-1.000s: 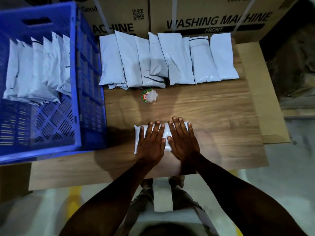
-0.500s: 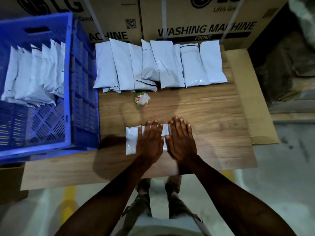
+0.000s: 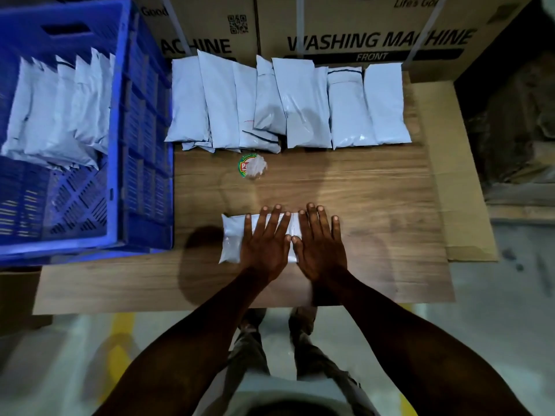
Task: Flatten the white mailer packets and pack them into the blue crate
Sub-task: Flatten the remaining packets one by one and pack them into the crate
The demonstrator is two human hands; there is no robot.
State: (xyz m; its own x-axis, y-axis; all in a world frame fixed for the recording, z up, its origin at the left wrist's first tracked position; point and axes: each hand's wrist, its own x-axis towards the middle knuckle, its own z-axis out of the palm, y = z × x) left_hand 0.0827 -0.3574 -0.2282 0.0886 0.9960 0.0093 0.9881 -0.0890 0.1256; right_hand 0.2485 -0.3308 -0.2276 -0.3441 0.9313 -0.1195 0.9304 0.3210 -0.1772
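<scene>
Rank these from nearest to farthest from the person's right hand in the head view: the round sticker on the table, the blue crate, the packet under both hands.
1. Packet under both hands, touching the right hand.
2. Round sticker, mid-table.
3. Blue crate, far left.

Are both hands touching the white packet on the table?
Touching. The head view shows the left hand and right hand lying flat, fingers straight, on top of the white packet on the wooden table.
</scene>
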